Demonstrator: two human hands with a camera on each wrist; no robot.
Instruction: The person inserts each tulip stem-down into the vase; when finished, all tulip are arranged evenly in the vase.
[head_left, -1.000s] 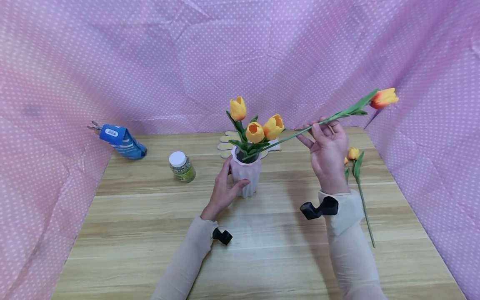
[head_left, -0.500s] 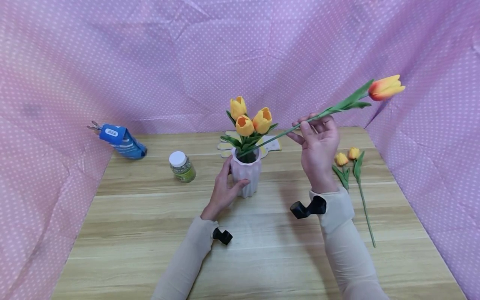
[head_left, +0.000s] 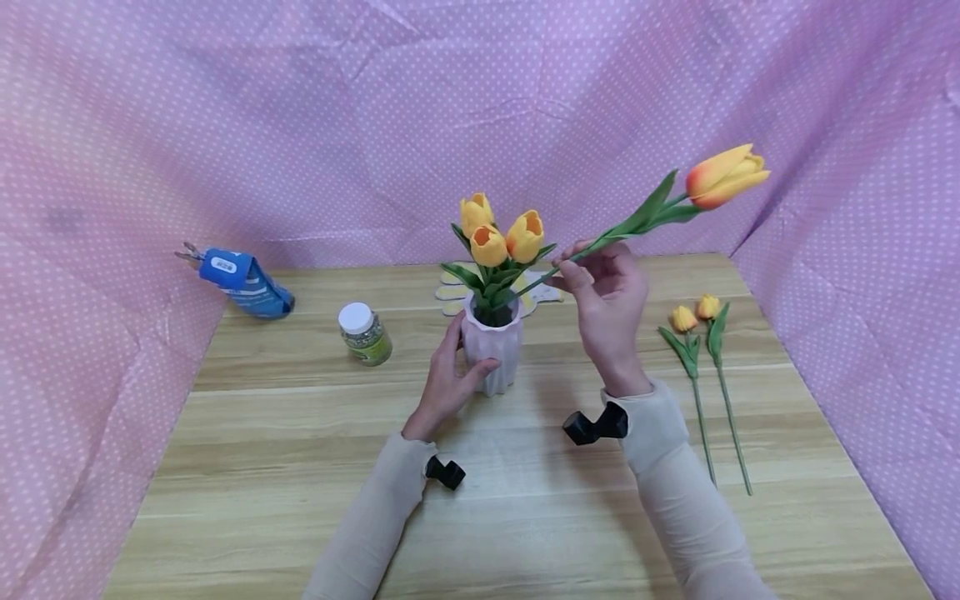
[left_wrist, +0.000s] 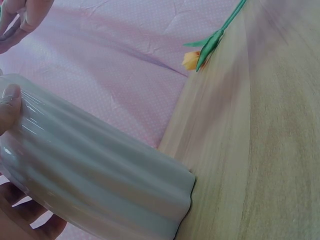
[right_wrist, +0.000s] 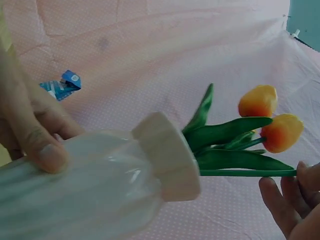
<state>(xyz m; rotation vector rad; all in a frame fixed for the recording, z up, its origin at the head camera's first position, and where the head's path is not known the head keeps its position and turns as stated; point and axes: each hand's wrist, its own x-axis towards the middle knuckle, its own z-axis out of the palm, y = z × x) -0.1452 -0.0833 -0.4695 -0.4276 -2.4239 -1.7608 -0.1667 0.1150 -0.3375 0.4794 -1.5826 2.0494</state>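
Observation:
A white fluted vase [head_left: 497,358] stands upright on the table with several yellow-orange tulips [head_left: 489,247] in it. My left hand [head_left: 444,385] holds the vase from its left side, with the thumb [left_wrist: 9,107] across the front. My right hand [head_left: 613,308], to the right of the vase, pinches the green stem of another tulip [head_left: 726,177]. That tulip slants, bloom up and to the right. Its stem [right_wrist: 240,173] reaches in at the vase rim [right_wrist: 192,167], as the right wrist view shows; the lower end is hidden inside.
Two loose tulips [head_left: 684,318] lie on the table [head_left: 525,517] at the right. A white-capped jar [head_left: 365,335] stands left of the vase. Further left is a blue bag [head_left: 247,285] with a clip. Pale yellow-and-white gloves [head_left: 452,292] lie behind the vase.
My right hand has moved left towards the vase, and its tulip stem has gone deeper into the opening. The tulips in the vase have shifted slightly left. My left hand has stayed put.

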